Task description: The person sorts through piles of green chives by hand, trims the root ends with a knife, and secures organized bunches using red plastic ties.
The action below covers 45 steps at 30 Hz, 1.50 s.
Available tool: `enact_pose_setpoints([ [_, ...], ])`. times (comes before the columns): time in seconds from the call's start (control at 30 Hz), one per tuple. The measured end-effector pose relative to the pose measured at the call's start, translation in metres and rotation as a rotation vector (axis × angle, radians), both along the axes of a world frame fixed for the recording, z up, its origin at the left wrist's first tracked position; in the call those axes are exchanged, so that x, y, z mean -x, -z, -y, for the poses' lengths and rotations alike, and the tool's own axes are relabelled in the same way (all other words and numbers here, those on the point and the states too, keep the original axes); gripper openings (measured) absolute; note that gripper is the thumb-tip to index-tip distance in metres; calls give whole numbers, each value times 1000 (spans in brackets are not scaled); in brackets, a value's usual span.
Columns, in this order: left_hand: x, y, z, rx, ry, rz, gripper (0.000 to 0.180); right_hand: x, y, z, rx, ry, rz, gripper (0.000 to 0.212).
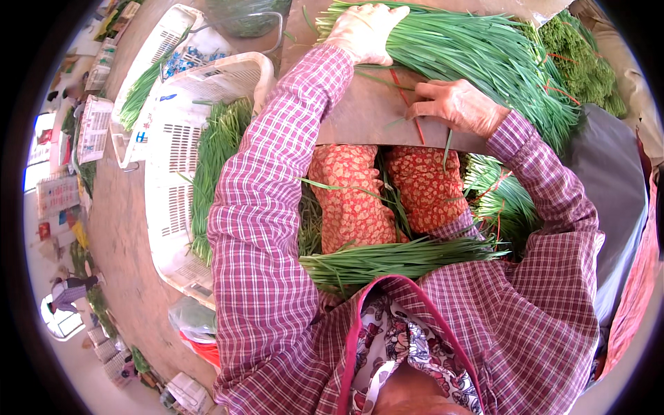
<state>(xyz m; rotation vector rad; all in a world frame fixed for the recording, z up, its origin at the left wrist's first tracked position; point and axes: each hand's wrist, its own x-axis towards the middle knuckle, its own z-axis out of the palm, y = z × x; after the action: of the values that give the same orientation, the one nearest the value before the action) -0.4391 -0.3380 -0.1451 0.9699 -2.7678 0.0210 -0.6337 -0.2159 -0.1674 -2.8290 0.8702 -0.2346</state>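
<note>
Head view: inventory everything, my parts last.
Leafy pile: one, green, top
Board: one, brown, beneath pile
Red strip: one, red, on board
Near crates: two, white, left
Crate greens: many, green, in crates
Floral cloths: two, red, below board
Lap stalks: many, green, lap
Tied greens: several, green, beside cloths
Dark sheet: one, grey, right
Distant goods: many, mixed, left
Distant person: one, purple top, far left
Sleeves: two, purple, below hands
Left hand: one, on leafy pile
Right hand: one, near strip

The long, slender-leaved bundle of stalks (470, 48) is bright green, the thin, straight strip (400, 86) red, and the flat board (366, 114) dull brown. White lines checker the purplish-pink cloth shirt (270, 180); pale yellow blossoms pattern the red cloth leg coverings (349, 197); the slatted plastic crate (169, 173) is white.
</note>
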Motion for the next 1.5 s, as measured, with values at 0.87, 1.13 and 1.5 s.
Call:
enact_pose_setpoints([
  [0.87, -16, -39, 48, -670, 48, 87, 118, -32, 8, 53, -607, 627, 1170, 18],
  [1.13, -3, -14, 6, -110, -167, 334, 138, -28, 9, 58, -706, 674, 1248, 22],
  [1.5, -11, 38, 5, 141, -187, 186, 72, -83, -24, 54, 274, 531, 618, 18],
])
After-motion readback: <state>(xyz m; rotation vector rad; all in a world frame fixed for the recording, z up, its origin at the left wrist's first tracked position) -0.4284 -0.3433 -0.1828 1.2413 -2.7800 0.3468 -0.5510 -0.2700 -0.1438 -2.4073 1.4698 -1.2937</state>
